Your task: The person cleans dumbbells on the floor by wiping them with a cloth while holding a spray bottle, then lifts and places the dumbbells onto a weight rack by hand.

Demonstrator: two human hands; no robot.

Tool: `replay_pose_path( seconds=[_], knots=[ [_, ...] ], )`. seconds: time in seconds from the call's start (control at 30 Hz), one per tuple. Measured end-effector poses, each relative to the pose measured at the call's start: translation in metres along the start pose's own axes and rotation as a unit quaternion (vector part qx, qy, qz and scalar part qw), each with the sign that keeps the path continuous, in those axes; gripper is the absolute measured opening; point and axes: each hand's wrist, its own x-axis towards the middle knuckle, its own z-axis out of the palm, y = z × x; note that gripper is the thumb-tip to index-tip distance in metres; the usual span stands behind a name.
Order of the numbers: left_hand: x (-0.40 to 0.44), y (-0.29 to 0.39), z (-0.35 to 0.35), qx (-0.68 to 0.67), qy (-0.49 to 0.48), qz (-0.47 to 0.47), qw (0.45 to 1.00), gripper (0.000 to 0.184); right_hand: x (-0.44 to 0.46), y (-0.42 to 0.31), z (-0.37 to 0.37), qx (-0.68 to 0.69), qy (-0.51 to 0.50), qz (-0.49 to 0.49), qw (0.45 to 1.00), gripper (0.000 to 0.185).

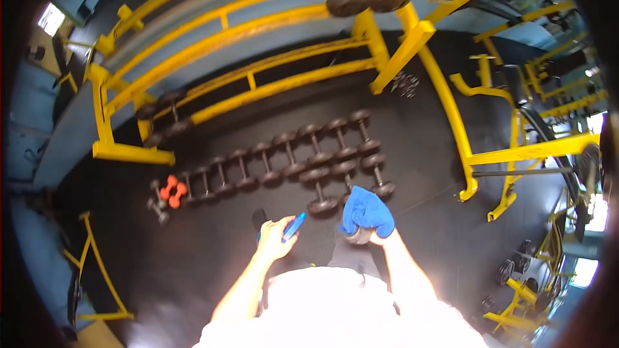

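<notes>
My left hand (276, 237) is closed around a slim blue object (294, 226), perhaps a bottle; its exact kind is too small to tell. My right hand (379, 240) grips a bunched blue cloth (367, 211), which hides most of its fingers. A greyish-brown rounded shape (358, 237) shows just under the cloth, and I cannot tell what it is. Beyond my hands, several dark dumbbells (290, 152) lie side by side in a long row on the floor. Nearest the cloth are a few more dumbbells (318, 192) in front of that row, one partly covered by the cloth.
Small orange dumbbells (174, 191) and grey dumbbells (157, 203) lie at the row's left end. Behind stands a yellow rack (251, 82) with dumbbells (346, 1) on top. Yellow gym machines (529, 150) stand at right, and a yellow frame (103, 264) at left. The floor is black matting.
</notes>
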Motion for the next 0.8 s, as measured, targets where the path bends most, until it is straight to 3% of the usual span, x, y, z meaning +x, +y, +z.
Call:
replay_pose_path(
  seconds=[0.07, 0.13, 0.27, 0.33, 0.4, 0.47, 0.53, 0.6, 0.67, 0.8],
  knots=[
    [-0.008, 0.005, 0.03, -0.046, 0.079, -0.072, 0.993, 0.041, 0.018, 0.028, -0.114, -0.15, 0.028, 0.065, 0.986, 0.029],
    [-0.015, -0.007, 0.069, -0.1, 0.07, -0.119, 0.985, 0.04, 0.031, 0.03, -0.182, -0.15, 0.022, 0.162, 0.975, 0.037],
    [-0.014, -0.04, 0.153, -0.223, 0.028, -0.227, 0.948, 0.039, 0.047, 0.086, -0.285, -0.211, 0.222, 0.206, 0.93, 0.032],
    [-0.019, -0.061, 0.203, -0.272, 0.057, -0.26, 0.925, 0.039, 0.061, 0.119, -0.342, -0.258, 0.307, 0.227, 0.888, 0.03],
    [-0.026, -0.081, 0.255, -0.277, 0.088, -0.298, 0.909, 0.039, 0.075, 0.163, -0.44, -0.46, 0.112, 0.248, 0.845, 0.05],
    [-0.033, -0.094, 0.298, -0.291, 0.126, -0.315, 0.895, 0.042, 0.088, 0.205, -0.497, -0.611, 0.059, 0.222, 0.757, 0.05],
    [-0.035, -0.108, 0.335, -0.296, 0.141, -0.35, 0.878, 0.042, 0.125, 0.237, -0.473, -0.834, 0.014, 0.311, 0.455, 0.048],
    [-0.038, -0.119, 0.36, -0.309, 0.159, -0.367, 0.863, 0.042, 0.136, 0.276, -0.475, -0.912, 0.004, 0.286, 0.294, 0.043],
    [-0.044, -0.127, 0.387, -0.325, 0.179, -0.375, 0.849, 0.043, 0.137, 0.303, -0.487, -0.961, -0.055, 0.181, 0.204, 0.046],
    [-0.049, -0.138, 0.42, -0.439, 0.192, -0.402, 0.78, 0.043, 0.147, 0.319, -0.502, -0.971, -0.152, 0.155, 0.1, 0.046]
  ],
)
